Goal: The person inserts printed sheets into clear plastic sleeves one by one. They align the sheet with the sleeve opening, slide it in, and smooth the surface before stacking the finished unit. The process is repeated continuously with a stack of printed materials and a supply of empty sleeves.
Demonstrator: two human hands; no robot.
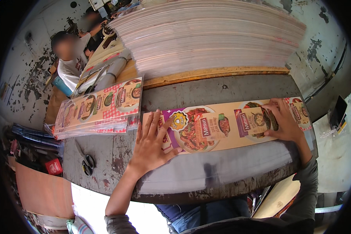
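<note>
A long printed food-picture strip [234, 134], orange with dishes and packets on it, lies across the grey worn table in front of me. My left hand [151, 142] presses flat on its left end, fingers spread. Over its right part rests my right hand [286, 123], fingers bent and thumb apart, touching the surface. Clear plastic sheeting [222, 167] lies along the near edge, next to the strip. To the left is a pile of similar printed strips [101, 105] in clear plastic.
Scissors [85, 160] lie on the table [109, 175] at the left. A tall stack of flat sheets [214, 37] stands at the back on a wooden board [218, 72]. Rolled plastic [109, 74] lies at the far left, where one person [68, 58] sits, another behind.
</note>
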